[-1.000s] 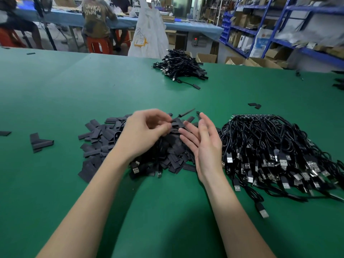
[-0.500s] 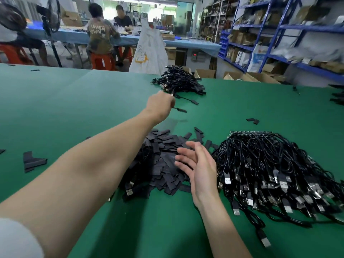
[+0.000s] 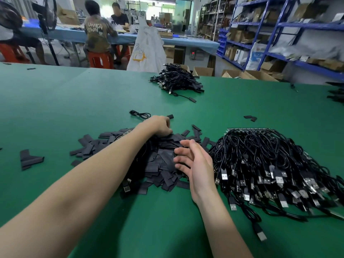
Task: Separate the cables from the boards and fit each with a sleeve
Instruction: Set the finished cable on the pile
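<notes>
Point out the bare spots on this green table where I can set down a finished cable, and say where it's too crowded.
Bare green table runs wide on the left, beyond the sleeve pile. Another free patch lies between the far cable heap and the big cable bundle. The near edge under the forearms is open too. It is crowded mid-table, where the left hand and right hand work.
</notes>
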The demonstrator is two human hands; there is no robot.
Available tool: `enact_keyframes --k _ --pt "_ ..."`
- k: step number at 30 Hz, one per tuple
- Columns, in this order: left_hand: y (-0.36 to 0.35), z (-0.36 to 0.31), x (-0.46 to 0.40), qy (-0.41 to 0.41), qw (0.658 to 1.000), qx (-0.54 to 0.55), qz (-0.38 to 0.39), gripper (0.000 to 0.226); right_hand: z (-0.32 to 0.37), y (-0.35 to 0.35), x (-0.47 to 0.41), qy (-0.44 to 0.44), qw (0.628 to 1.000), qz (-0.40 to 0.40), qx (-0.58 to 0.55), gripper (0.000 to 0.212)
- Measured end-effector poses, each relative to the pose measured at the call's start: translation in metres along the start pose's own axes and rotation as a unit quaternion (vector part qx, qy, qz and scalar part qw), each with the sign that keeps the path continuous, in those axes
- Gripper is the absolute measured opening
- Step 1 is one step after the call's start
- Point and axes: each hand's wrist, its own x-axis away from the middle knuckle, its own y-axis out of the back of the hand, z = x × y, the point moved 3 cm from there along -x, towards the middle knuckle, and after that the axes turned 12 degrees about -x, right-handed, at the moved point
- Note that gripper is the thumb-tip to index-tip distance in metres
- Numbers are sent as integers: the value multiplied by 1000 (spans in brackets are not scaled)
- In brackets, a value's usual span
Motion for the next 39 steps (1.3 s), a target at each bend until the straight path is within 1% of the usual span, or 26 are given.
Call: enact_keyframes --k 2,3,5,7,9,11,13,14,17,20,23,24,26,30,34,36,39 --pt "0 0 9 -10 1000 3 5 12 1 -1 0 1 1000 0 5 29" --pt "0 0 13 -15 1000 3 8 13 1 -1 1 1 1000 0 7 28" --pt "0 -1 23 -22 1000 9 12 23 2 -1 1 3 1000 -1 6 28" --pt "5 0 36 -24 999 41 -8 30 3 -1 1 5 1000 0 3 28" --pt "12 5 52 -13 993 96 -64 29 4 0 2 6 1000 2 3 27" --pt "15 16 72 16 980 129 -149 24 3 0 1 8 1000 4 5 27" --pt "10 30 95 56 966 136 -211 21 2 1 0 9 1000 6 7 27" --pt "7 36 105 79 963 130 -222 20 2 1 0 10 1000 7 7 26" --pt "4 49 126 140 966 83 -198 23 1 1 -1 12 1000 8 12 25" --pt "9 57 137 195 955 70 -213 29 0 1 -1 16 1000 14 15 25" --pt "-4 63 145 234 956 78 -157 37 -1 1 0 20 999 19 22 24" --pt "-9 64 146 233 958 90 -139 38 -1 1 -1 22 999 20 27 24" --pt "-16 67 147 223 956 136 -131 35 -2 1 -1 25 999 22 38 24" --pt "-17 74 152 228 927 240 -178 25 -4 -3 -1 32 997 37 58 24" --pt "-9 65 152 172 893 346 -231 12 -4 -6 -3 40 995 59 68 21" --pt "-7 58 151 144 873 394 -249 13 -2 -8 -5 49 993 63 83 15" --pt "-7 56 149 124 849 452 -244 28 -1 -13 -12 92 983 48 151 7"
